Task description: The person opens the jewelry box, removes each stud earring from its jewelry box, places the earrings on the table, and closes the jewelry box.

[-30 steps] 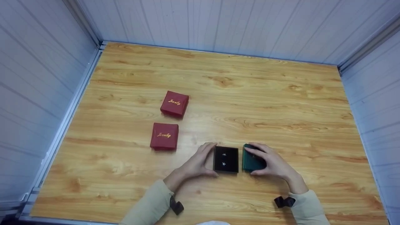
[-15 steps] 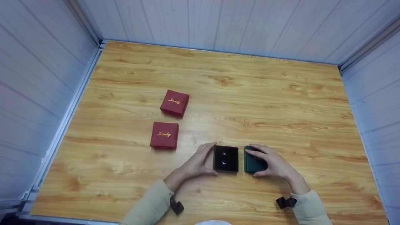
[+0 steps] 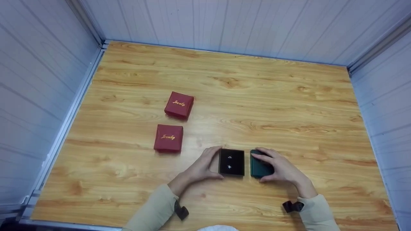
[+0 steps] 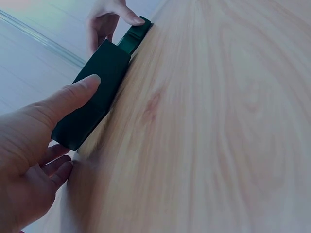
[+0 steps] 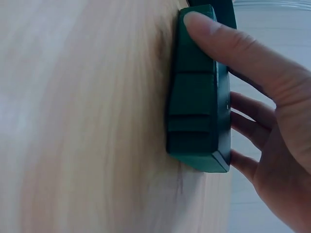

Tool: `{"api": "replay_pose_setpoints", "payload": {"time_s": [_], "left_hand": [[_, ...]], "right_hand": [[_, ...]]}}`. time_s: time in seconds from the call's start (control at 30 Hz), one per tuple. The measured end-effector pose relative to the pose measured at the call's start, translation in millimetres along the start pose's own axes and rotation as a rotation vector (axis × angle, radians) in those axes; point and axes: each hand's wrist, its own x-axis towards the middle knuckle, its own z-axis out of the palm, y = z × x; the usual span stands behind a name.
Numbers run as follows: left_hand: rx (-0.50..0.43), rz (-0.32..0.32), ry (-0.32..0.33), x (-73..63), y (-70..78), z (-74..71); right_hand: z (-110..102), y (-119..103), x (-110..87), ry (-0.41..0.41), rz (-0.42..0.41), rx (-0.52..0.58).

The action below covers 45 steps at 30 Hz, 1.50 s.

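A square jewelry box base (image 3: 237, 162) with a black insert sits on the table, two small star-shaped silvery earrings (image 3: 229, 166) set in its face. My left hand (image 3: 199, 167) holds this base at its left side; in the left wrist view the thumb lies on the dark green wall (image 4: 109, 63), the fingers partly hidden behind. Just right of it, a narrow gap away, is the dark green box lid (image 3: 259, 168). My right hand (image 3: 284, 168) grips the lid, thumb on its near side and fingers over the top and far side. The palm covers much of the lid.
Two closed dark red boxes with gold "Jewelry" lettering stand to the left: a nearer red box (image 3: 168, 144) and a farther red box (image 3: 179, 109). The wooden table (image 3: 273, 96) is bounded by pale panel walls (image 3: 208, 25) at the back and both sides.
The green lid and my right hand have shifted slightly to the right, widening the gap to the box base. My left hand has kept its place on the base.
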Motion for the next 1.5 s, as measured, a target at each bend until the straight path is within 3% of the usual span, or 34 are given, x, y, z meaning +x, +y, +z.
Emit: {"api": "replay_pose_setpoints", "payload": {"time_s": [0.23, 0.4, 0.73, 1.07, 1.5], "left_hand": [[0.013, 0.001, 0.004, 0.7, -0.6, 0.1], [0.015, -0.009, 0.002, 1.4, -1.6, 0.8], [0.007, -0.01, -0.006, 0.7, -1.3, 1.0], [0.003, -0.002, 0.006, 0.6, -2.5, 1.6], [-0.002, -0.006, 0.011, -0.3, -0.6, 1.9]], "right_hand": [[-4, -2, 1.3, -0.012, 0.02, 0.016], [-5, -3, 3.7, 0.022, 0.005, 0.012], [0, -6, 12.1, 0.146, -0.046, 0.037], [9, -14, 28.2, 0.338, -0.156, 0.018], [23, -29, 48.3, 0.464, -0.228, 0.106]]}}
